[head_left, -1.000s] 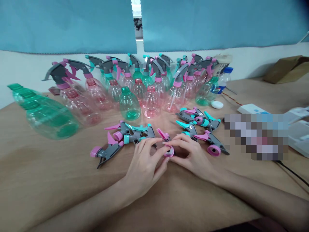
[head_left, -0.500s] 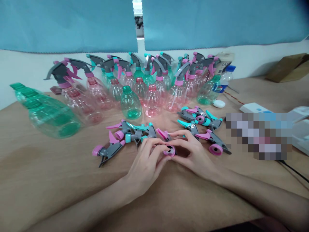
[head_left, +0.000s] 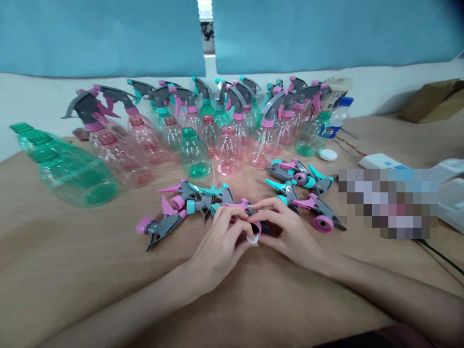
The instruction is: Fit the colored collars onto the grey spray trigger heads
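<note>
In front of me both hands meet at a trigger spray head with a pink collar (head_left: 257, 227), its dark opening turned toward me. My right hand (head_left: 290, 234) is closed around the spray head from the right, fingers above and thumb below. My left hand (head_left: 222, 244) pinches a small white disc (head_left: 253, 239) at the lower rim of the collar. The spray head's body is partly hidden behind my fingers. Close by on the left lies a grey spray head with a pink collar (head_left: 161, 227); on the right, another pink-collared spray head (head_left: 324, 223) rests on the table.
Behind my hands stand pink bottles (head_left: 227, 152) and green bottles (head_left: 196, 157), several with spray heads fitted. Green bottles (head_left: 72, 169) lean together at left. A Pepsi bottle (head_left: 339, 118), a white oval object (head_left: 328, 155) and a brown box (head_left: 431, 101) are at right.
The white disc now shows at the collar's lower rim, by my left fingertips. The spray head has tipped slightly, and its pink trigger sits lower between my hands.
</note>
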{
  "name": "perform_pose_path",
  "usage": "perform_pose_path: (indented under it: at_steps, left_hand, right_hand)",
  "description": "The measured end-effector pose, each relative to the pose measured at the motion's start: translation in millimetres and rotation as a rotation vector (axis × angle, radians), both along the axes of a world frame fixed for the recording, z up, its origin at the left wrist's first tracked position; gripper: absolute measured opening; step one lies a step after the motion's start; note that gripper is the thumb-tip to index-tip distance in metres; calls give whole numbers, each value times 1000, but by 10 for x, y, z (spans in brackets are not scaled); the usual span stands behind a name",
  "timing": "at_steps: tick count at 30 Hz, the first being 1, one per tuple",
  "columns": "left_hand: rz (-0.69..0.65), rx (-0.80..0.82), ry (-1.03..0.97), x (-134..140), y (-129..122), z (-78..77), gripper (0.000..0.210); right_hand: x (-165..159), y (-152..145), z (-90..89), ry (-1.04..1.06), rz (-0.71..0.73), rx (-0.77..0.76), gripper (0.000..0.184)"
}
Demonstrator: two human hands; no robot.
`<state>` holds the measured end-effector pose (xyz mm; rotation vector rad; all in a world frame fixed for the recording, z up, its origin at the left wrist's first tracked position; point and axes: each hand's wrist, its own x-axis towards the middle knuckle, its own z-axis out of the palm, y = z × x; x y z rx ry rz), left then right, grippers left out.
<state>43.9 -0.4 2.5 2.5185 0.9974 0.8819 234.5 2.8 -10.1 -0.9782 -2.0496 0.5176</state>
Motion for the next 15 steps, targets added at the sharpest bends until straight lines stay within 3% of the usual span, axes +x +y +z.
perform_pose_path:
  at_steps: [15]
  left_hand:
    - [48,63,-30,-8,-39,11,7]
  right_hand:
    - [-3,-9,24,28,-23,-69,20]
